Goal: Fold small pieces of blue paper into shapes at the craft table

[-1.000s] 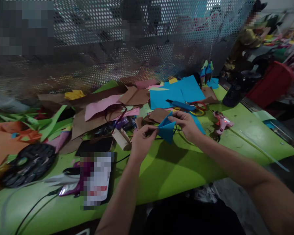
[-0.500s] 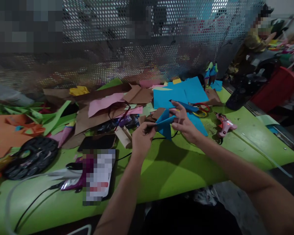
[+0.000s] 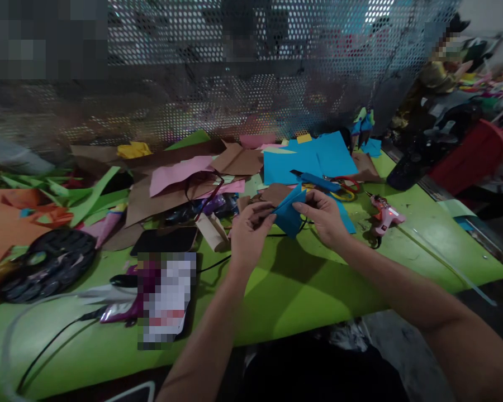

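A folded piece of blue paper (image 3: 290,215) is held up between both hands over the green table. My left hand (image 3: 251,229) pinches its left corner between thumb and fingers. On the other side, my right hand (image 3: 323,216) grips the right edge, thumb in front. Just behind the right hand lie a blue-handled cutter (image 3: 316,181) and scissors with red and yellow handles (image 3: 347,190). Large blue paper sheets (image 3: 310,159) are spread farther back. A cardboard roll (image 3: 212,231) rests left of my left hand.
A pink glue gun (image 3: 385,216) lies to the right on the green table (image 3: 285,301). At left are a black round tray (image 3: 50,265), a dark phone (image 3: 165,241) and orange paper scraps (image 3: 20,223). A perforated metal panel (image 3: 243,89) rises behind. Another person (image 3: 442,70) sits far right.
My right hand's fingers have closed from a spread pose onto the blue paper's right edge. The paper has turned, and its folded layers now point up and right.
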`<state>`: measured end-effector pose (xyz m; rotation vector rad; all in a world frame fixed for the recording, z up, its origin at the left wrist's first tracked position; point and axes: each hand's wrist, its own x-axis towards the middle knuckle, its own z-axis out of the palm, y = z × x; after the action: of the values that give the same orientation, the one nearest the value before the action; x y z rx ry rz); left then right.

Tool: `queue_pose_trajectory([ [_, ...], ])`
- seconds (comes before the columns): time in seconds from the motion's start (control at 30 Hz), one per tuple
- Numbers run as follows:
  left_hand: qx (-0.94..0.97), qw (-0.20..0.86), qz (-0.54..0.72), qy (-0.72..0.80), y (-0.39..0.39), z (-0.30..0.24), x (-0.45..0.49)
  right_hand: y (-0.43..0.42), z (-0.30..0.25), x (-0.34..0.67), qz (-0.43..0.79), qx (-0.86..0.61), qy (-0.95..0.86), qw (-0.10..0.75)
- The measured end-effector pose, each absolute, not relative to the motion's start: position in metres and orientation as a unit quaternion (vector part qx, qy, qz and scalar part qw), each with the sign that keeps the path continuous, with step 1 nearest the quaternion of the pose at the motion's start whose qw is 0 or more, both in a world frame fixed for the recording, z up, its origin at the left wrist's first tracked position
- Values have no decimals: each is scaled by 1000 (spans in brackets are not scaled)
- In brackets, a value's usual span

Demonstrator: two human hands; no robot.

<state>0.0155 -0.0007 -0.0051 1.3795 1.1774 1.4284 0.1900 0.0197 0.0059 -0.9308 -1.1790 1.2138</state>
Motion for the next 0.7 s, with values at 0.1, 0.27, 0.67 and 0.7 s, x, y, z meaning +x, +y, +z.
queue_pose_trajectory([
  [0.1, 511, 441, 551, 491, 0, -6, 15, 20, 5, 190, 515, -396, -493, 579],
  [0.27, 502, 438, 554, 500, 3, -10, 13, 23, 1, 189, 501, -399, -496, 586],
  [0.67, 486, 425, 579, 497, 1, -9, 16, 23, -1, 187, 490, -400, -493, 598],
  [0.7, 489, 425, 579, 496, 1, -8, 16, 22, 0, 187, 491, -398, -491, 599],
])
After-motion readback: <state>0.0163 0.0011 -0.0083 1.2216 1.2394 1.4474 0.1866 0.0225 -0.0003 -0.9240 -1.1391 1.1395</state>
